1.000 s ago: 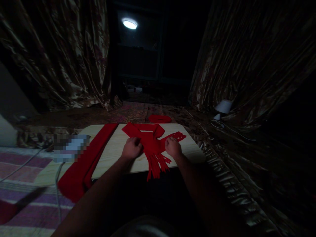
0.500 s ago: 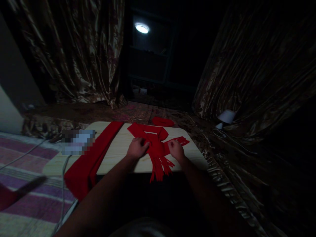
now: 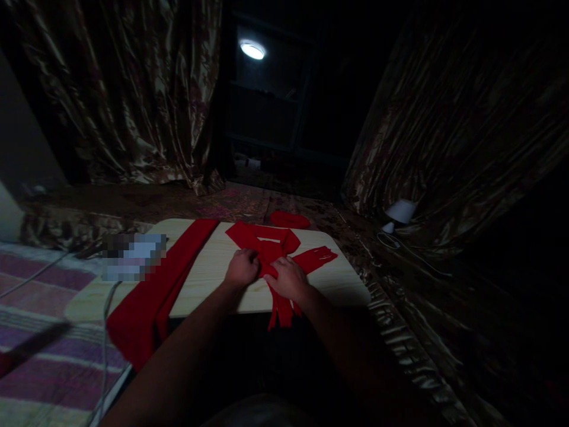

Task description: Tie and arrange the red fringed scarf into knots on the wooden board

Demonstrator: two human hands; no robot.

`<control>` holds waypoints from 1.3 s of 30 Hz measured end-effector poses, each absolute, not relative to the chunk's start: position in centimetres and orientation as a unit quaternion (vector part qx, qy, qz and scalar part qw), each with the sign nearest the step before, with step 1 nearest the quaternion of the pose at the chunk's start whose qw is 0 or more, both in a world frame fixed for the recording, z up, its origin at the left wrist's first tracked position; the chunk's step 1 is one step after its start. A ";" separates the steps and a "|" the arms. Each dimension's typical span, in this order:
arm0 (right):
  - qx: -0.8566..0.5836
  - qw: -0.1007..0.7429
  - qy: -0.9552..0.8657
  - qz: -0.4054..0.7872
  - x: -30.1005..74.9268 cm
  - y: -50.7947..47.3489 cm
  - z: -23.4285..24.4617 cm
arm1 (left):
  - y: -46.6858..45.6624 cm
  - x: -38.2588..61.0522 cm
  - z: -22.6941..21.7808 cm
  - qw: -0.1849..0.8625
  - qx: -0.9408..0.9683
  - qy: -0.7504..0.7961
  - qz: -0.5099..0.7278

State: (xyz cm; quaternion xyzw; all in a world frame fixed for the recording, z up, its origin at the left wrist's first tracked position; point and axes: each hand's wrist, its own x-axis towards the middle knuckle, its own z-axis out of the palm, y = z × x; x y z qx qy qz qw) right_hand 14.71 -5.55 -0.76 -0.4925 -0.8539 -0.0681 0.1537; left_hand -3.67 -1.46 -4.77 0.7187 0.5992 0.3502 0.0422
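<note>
Pale tabletop (image 3: pixel 207 270) | left hand (image 3: pixel 242 267) and right hand (image 3: pixel 288 277) on fringed red scarf (image 3: pixel 273 249), apparently steadying its crossing | pinching or pressing: cannot tell

Dark window (image 3: pixel 267 112), patterned curtains (image 3: pixel 169 101), small lamp (image 3: pixel 401 210)

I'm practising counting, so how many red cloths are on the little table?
2: the fringed red scarf, at the left hand and right hand, and the long red cloth across the left side of the table. Any hidden underneath wouldn't show.
</note>
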 end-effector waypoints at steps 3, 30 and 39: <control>-0.504 0.162 -0.846 -0.066 14.6 -5.8 -1.4 | -1.4 -3.7 -4.7 0.052 0.715 0.602 0.351; -0.514 0.246 -0.822 -0.025 15.5 -5.7 -2.6 | -1.6 -3.5 -4.5 0.059 0.705 0.620 0.340; -0.593 0.341 -0.722 0.108 16.7 -0.8 0.5 | -1.6 -3.4 -4.4 0.069 0.704 0.618 0.343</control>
